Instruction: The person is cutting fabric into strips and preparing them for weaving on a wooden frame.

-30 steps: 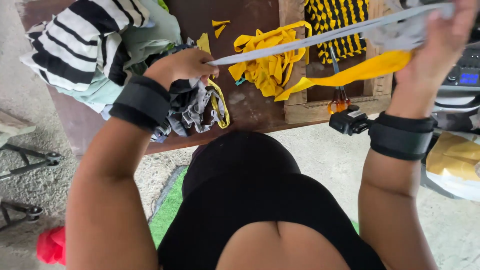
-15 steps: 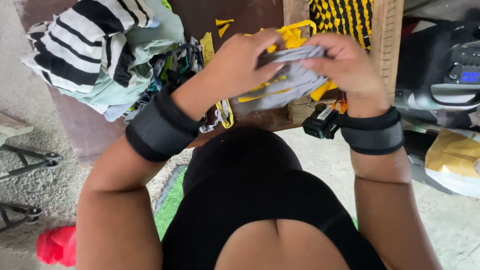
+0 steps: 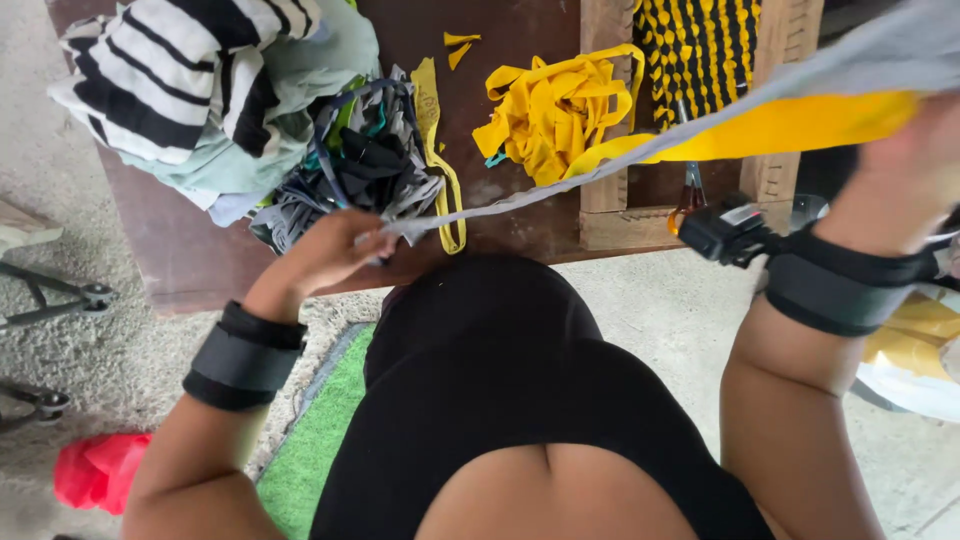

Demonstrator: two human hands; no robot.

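Hands well apart: left hand [image 3: 325,255] and right hand [image 3: 915,165] (toward two o'clock) pinch a soft, light, stretchy grey fabric strip [image 3: 600,170] by its ends.

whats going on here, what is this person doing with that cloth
A person stands at a dark brown wooden table and holds a long grey fabric strip stretched taut between both hands. The left hand pinches its lower end near a heap of dark fabric scraps; the right hand holds the other end high. A pile of yellow fabric strips lies on the table.
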